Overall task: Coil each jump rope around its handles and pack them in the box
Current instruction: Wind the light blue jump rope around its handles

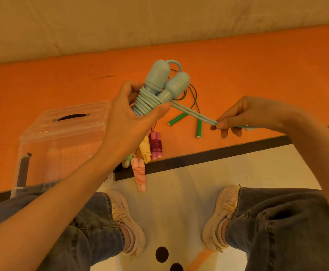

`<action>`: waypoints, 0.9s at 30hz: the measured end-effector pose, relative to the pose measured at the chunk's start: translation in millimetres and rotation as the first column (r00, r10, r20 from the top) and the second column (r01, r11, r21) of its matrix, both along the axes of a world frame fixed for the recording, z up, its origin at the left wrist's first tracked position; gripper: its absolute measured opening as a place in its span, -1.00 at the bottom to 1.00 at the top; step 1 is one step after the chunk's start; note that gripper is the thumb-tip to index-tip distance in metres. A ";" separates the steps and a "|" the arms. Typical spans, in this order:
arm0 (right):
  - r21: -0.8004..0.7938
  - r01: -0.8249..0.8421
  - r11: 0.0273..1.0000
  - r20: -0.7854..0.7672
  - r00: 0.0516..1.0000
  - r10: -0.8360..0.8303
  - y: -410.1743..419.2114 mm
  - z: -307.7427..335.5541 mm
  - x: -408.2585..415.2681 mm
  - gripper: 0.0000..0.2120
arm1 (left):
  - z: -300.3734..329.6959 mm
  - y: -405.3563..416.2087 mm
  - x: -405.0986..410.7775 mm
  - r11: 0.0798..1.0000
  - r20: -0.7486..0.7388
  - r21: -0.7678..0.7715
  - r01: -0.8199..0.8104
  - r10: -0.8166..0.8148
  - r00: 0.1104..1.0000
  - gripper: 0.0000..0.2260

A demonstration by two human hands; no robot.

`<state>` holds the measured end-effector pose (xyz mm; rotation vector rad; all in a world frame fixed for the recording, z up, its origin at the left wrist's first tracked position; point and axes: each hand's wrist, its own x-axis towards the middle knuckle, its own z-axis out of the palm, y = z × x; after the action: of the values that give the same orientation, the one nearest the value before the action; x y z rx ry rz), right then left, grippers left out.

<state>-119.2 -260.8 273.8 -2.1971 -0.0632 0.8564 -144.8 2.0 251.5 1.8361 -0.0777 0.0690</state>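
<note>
While most of its cord already sits wound round the paired handles, blue jump rope [157,90] is held up above the floor, centre frame. Left hand [132,114] grips the coiled section, fingers curled behind, thumb pressed along the front of the turns, prob. to stop them slipping. Two strands run taut from coil to right hand [236,119], which pinches them betw. thumb and fingertips; tension likely keeps the next turn tight. Short tail shows past that hand, so few wraps left, I judge.

Below on orange mat [257,65]: green rope [189,118] lying loose, uncoiled. Four done bundles near mat edge: maroon [155,145], yellow [145,151], pink [139,173], pale green [128,159] partly hidden by forearm. None packed yet.

Clear lidded box [62,137] stands left, lid looks shut. Jeans and pale sneakers [124,218] at bottom.
</note>
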 end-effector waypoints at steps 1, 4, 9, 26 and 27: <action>0.009 -0.024 1.000 -0.019 1.000 0.024 1.2 0.7 -0.4 -0.79 | -0.5 0.5 0.8 1.000 -0.013 -0.005 -0.015 0.015 1.000 -0.65; 0.039 -0.164 0.986 -0.109 0.980 0.167 6.9 2.4 -3.4 -0.79 | -1.6 -0.1 2.2 0.999 -0.061 -0.012 -0.052 0.052 0.997 -0.65; 0.095 -0.258 0.962 -0.164 0.949 0.270 18.3 5.5 -6.8 -0.75 | -0.6 -1.7 4.0 0.996 -0.049 -0.017 -0.087 0.086 0.995 -0.60; 0.272 -0.244 0.931 -0.089 0.957 0.277 5.1 14.3 -9.0 -0.81 | -16.3 4.0 1.0 0.758 0.178 0.652 -0.008 -0.143 0.974 -0.54; 0.276 -0.242 0.930 -0.081 0.958 0.274 5.2 14.4 -8.6 -0.81 | -17.2 3.8 0.9 0.720 0.201 0.694 -0.022 -0.164 0.966 -0.52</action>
<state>-127.9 -255.6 288.3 -1.9087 -0.3957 1.0571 -143.9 5.9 234.2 2.5760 -0.4027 0.2455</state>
